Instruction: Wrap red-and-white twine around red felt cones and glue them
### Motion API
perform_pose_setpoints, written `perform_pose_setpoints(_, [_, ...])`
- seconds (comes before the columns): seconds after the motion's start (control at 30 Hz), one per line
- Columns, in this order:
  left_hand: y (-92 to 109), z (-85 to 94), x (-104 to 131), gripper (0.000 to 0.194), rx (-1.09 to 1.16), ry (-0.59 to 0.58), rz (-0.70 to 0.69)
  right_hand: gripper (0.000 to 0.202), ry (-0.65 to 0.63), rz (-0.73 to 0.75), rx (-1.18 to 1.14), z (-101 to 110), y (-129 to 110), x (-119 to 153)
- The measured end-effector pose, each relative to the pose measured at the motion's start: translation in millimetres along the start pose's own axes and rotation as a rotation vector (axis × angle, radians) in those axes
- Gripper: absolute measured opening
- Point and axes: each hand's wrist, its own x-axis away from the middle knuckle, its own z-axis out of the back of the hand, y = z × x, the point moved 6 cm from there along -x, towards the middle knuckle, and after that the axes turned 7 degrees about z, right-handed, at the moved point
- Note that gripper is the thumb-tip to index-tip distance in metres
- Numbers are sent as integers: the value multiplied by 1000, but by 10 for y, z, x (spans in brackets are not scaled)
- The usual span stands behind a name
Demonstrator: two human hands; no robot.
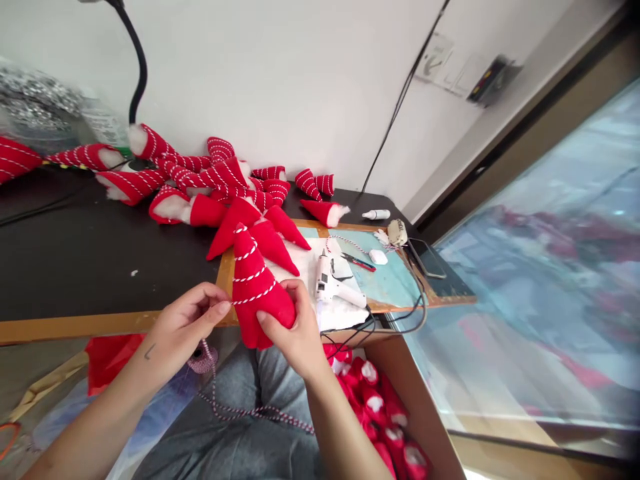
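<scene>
A stuffed red felt cone (250, 283) stands tip up in my right hand (293, 327), thumb across its front and fingers behind. Red-and-white twisted cord (257, 295) winds round it in several turns from the tip down. My left hand (193, 313) pinches that cord close to the cone's left side. Below the left hand the cord runs down across my lap, near a cord spool (203, 360). Just right of the cone, a white hot glue gun (335, 283) lies on a white sheet.
Several striped cones (200, 173) are heaped at the back, with plain red cones (270, 243) before them. Scissors (359, 261), a white tube (376, 215) and a phone (427, 258) lie to the right. A cardboard box (415, 387) of stuffed red pieces stands below the table edge.
</scene>
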Motion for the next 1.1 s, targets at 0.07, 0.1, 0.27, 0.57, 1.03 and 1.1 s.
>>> perform_pose_setpoints(0.07, [-26, -23, -16, 49, 109, -12, 23, 41, -58, -72, -208, -56, 46, 33])
perform_pose_setpoints(0.1, [-35, -30, -23, 54, 150, -12, 38, 39, -87, -115, -323, -93, 69, 52])
perform_pose_setpoints(0.27, [-83, -175, -15, 74, 239, -159, 194, 39, -212, -274, -707, -263, 135, 124])
perform_pose_setpoints(0.57, [6, -275, -6, 67, 220, -54, 101, 65, -67, -22, -226, -9, 115, 180])
perform_pose_setpoints(1.03, [-212, -457, 60, 66, 309, -176, 221, 53, -36, -132, -424, -104, 317, 246])
perform_pose_setpoints(1.1, [-239, -457, 63, 71, 316, -105, 249, 51, 79, -108, -263, 0, 323, 271])
